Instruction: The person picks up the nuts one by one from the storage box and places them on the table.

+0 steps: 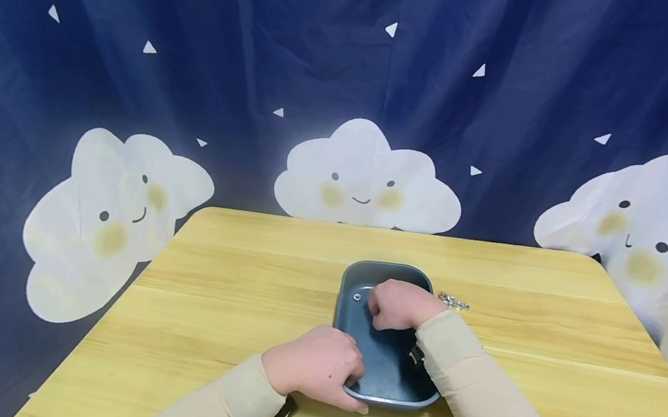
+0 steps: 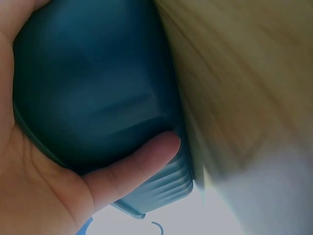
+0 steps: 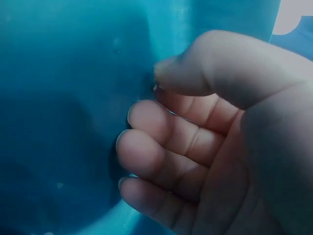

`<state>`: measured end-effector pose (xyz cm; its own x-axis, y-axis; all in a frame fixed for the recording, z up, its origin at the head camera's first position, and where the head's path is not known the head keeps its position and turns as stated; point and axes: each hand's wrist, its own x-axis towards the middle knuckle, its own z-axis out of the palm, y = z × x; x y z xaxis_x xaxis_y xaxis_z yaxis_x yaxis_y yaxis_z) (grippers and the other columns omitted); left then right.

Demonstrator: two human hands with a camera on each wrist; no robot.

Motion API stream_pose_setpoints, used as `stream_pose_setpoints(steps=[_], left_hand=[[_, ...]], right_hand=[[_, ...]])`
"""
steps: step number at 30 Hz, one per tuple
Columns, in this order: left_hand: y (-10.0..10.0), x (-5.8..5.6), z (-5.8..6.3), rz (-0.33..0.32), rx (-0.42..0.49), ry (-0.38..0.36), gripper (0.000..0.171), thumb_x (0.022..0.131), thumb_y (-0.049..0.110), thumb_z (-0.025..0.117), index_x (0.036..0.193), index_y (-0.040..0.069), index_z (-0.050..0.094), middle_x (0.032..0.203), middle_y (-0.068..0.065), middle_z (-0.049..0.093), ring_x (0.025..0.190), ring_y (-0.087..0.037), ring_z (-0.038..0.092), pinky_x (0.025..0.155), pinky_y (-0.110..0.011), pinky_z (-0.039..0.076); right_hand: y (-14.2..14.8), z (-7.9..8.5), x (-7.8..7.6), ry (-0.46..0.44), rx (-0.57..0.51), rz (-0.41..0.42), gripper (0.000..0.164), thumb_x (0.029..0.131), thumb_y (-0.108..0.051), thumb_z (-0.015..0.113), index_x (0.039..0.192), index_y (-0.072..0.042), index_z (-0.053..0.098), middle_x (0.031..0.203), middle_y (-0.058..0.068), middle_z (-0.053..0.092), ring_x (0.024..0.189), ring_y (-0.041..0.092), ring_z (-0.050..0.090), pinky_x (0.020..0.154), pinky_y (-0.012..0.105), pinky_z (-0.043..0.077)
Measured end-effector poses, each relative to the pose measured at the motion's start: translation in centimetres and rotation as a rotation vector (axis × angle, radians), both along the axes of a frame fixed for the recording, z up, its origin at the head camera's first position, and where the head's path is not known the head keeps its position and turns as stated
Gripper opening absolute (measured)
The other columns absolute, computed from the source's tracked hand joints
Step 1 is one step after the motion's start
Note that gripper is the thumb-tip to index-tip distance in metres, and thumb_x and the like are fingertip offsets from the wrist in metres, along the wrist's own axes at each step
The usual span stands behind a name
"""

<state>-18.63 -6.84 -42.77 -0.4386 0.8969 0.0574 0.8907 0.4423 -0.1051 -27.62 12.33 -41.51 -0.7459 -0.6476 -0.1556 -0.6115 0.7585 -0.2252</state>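
Note:
A dark blue-green plastic tray [image 1: 388, 402] with rounded corners lies on the table. My left hand [image 1: 317, 365] grips its near left corner, fingers over the rim and thumb along the outer wall [image 2: 98, 73]. Inside the tray, toward the far end, my right hand [image 1: 402, 305] is lowered with its fingers curled. A tiny shiny metal piece, apparently a nut [image 3: 155, 87], shows between the thumb and index fingertips, mostly hidden by them. Another small metal nut [image 1: 357, 297] rests on the tray floor, left of the right hand.
Several small metal nuts [image 1: 454, 302] lie in a loose group on the wooden table [image 1: 250, 282], just right of the tray's far end. Behind the table's far edge hangs a dark blue curtain [image 1: 328, 48] with smiling clouds and white triangles.

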Motion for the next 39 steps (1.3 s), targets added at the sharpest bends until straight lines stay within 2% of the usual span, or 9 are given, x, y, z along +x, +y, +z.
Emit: stream_pose_setpoints(steps=[6, 11, 18, 31, 39], left_hand=[[-0.1, 0.0, 0.0, -0.002, -0.007, 0.002, 0.053, 0.079, 0.071, 0.068, 0.054, 0.031, 0.045, 0.058, 0.02, 0.038, 0.057, 0.002, 0.041, 0.052, -0.019, 0.033], [0.0, 0.0, 0.1, -0.013, -0.01, -0.014, 0.053, 0.081, 0.071, 0.067, 0.054, 0.03, 0.045, 0.057, 0.019, 0.039, 0.057, 0.002, 0.042, 0.052, -0.018, 0.033], [-0.1, 0.0, 0.0, -0.007, -0.001, -0.029, 0.053, 0.081, 0.069, 0.068, 0.054, 0.03, 0.045, 0.057, 0.02, 0.039, 0.058, 0.002, 0.042, 0.052, -0.017, 0.032], [-0.1, 0.1, 0.3, -0.013, 0.002, -0.006, 0.053, 0.079, 0.071, 0.069, 0.053, 0.031, 0.046, 0.057, 0.021, 0.04, 0.057, 0.002, 0.042, 0.051, -0.018, 0.032], [-0.1, 0.0, 0.1, -0.006, -0.001, 0.001, 0.053, 0.079, 0.071, 0.069, 0.054, 0.031, 0.045, 0.059, 0.021, 0.038, 0.058, 0.003, 0.04, 0.051, -0.019, 0.033]], right_hand=[[0.1, 0.4, -0.2, -0.027, -0.029, -0.012, 0.012, 0.079, -0.015, 0.068, 0.071, -0.022, 0.061, 0.062, -0.01, 0.052, 0.055, 0.01, 0.046, 0.055, 0.029, 0.039], [0.6, 0.9, -0.2, -0.022, -0.101, 0.003, 0.017, 0.082, -0.015, 0.067, 0.071, -0.023, 0.057, 0.062, -0.01, 0.05, 0.056, 0.009, 0.046, 0.057, 0.029, 0.039], [1.1, 1.8, 0.2, 0.008, -0.193, -0.035, 0.017, 0.084, -0.013, 0.065, 0.074, -0.022, 0.056, 0.063, -0.009, 0.049, 0.058, 0.011, 0.048, 0.059, 0.03, 0.041], [3.4, 4.6, 1.2, 0.071, -0.322, -0.068, 0.012, 0.081, -0.007, 0.063, 0.08, -0.017, 0.056, 0.066, -0.008, 0.048, 0.062, 0.012, 0.048, 0.06, 0.031, 0.04], [5.8, 4.9, 1.1, 0.098, -0.363, -0.1, 0.013, 0.083, -0.005, 0.063, 0.083, -0.017, 0.058, 0.068, -0.007, 0.05, 0.064, 0.012, 0.049, 0.064, 0.033, 0.042]])
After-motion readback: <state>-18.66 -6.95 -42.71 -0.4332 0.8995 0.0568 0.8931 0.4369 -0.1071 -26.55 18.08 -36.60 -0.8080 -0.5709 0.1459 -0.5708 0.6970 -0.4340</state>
